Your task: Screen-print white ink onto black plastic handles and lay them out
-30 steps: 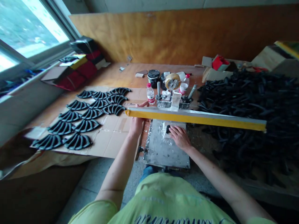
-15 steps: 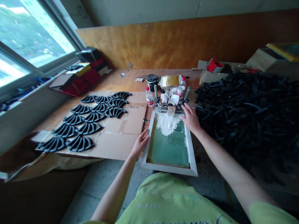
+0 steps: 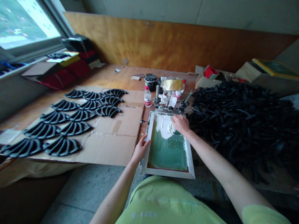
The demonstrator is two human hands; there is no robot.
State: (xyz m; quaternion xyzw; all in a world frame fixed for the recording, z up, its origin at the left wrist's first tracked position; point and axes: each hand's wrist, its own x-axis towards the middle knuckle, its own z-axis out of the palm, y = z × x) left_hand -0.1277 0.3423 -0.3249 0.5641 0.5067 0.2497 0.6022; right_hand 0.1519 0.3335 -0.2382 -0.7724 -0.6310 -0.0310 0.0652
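A silkscreen frame (image 3: pixel 192 161) with green mesh lies in front of me, its far end at a metal hinge clamp (image 3: pixel 168 109). Thick white ink (image 3: pixel 166 127) is heaped on the far part of the mesh. At the frame's left rail, my left hand (image 3: pixel 140 147) grips the edge with thumb and fingers. My right hand (image 3: pixel 181 124) is closed over the far right of the mesh, beside the ink. Its fingers are wrapped round the small squeegee block, which they hide almost wholly.
Black fan-shaped plastic pieces (image 3: pixel 63 146) lie in rows on cardboard (image 3: pixel 112 152) at left. A large heap of black parts (image 3: pixel 221 115) fills the right. Behind the clamp stand a red-capped bottle (image 3: pixel 147 98), a black-lidded tub (image 3: pixel 150 82) and a tape roll (image 3: pixel 173 84).
My right hand has come from open beside the clamp to closed over the mesh, and the squeegee block has left its place at the clamp. My left hand has closed on the frame's rail.
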